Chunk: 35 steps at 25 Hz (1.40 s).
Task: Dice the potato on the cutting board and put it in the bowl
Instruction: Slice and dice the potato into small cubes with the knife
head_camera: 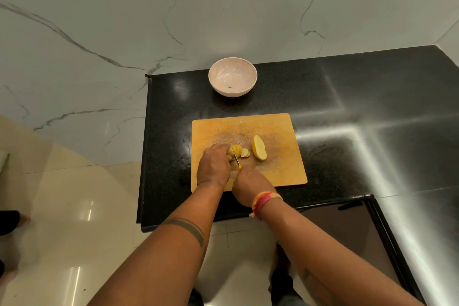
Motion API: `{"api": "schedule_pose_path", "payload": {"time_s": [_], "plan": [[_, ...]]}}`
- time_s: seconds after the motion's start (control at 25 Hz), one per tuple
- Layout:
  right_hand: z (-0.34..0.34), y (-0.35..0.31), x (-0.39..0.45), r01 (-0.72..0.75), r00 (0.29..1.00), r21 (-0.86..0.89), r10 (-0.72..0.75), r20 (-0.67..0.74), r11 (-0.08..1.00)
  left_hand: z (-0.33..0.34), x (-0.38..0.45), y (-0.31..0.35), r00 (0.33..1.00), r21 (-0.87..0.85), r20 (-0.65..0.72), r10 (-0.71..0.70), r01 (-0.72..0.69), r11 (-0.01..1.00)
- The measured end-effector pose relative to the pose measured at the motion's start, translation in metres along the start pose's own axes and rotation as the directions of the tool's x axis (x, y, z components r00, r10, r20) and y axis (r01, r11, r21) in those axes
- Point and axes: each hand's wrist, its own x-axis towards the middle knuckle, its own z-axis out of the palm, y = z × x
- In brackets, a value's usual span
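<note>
A wooden cutting board [273, 129] lies on the black counter. My left hand [214, 165] holds down a partly sliced potato half [236, 149] near the board's left side, with loose slices [245, 153] fanned out to its right. My right hand [250, 187] grips a knife with a yellow handle, and its blade [237, 159] is down in the potato beside my left fingers. A second, uncut potato half [259, 147] lies flat further right on the board. The pale pink bowl [232, 76] stands behind the board, holding only a tiny speck.
The black granite counter [347, 97] runs to the right and ends at a left edge beside the board. A marble wall rises behind it. A dark sunken panel [352, 228] sits at the near right. Glossy cream floor tiles [62, 206] lie to the left.
</note>
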Motion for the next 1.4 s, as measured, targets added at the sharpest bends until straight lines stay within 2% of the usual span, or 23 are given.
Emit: {"api": "schedule_pose_path", "payload": {"time_s": [0.12,0.24,0.48,0.76,0.92,1.08,1.24,1.4], "plan": [[0.024,0.021,-0.023,-0.101,0.994,0.000,0.101,-0.029,0.995,-0.001,-0.002,0.000,1.000,-0.011,-0.014,0.003,-0.003,1.000],[0.033,0.031,-0.038,-0.133,0.990,0.057,0.135,-0.029,0.989,-0.002,-0.003,0.000,1.000,-0.016,-0.020,-0.003,0.003,1.000],[0.017,0.023,-0.027,-0.063,0.988,0.084,0.074,-0.139,0.995,-0.002,-0.004,-0.002,0.999,-0.035,-0.016,-0.029,0.028,0.999],[0.002,-0.003,0.007,-0.037,0.996,0.050,0.041,-0.075,0.998,-0.004,-0.004,-0.004,1.000,-0.027,-0.023,0.003,-0.003,1.000],[-0.009,-0.012,0.020,0.109,0.994,-0.081,-0.108,0.013,0.991,-0.003,-0.004,-0.006,1.000,-0.034,-0.009,-0.008,0.008,0.999],[-0.007,-0.012,0.021,0.133,0.991,-0.142,-0.131,0.023,0.981,-0.002,-0.002,-0.004,0.999,-0.059,-0.030,-0.014,0.012,0.998],[0.021,0.012,-0.006,-0.067,0.997,-0.017,0.067,0.030,0.998,0.000,-0.003,-0.005,0.999,-0.057,-0.028,-0.034,0.032,0.998],[0.034,0.033,-0.035,-0.102,0.995,0.033,0.103,-0.014,0.994,-0.004,-0.005,-0.006,0.999,-0.083,-0.032,-0.029,0.027,0.996]]}}
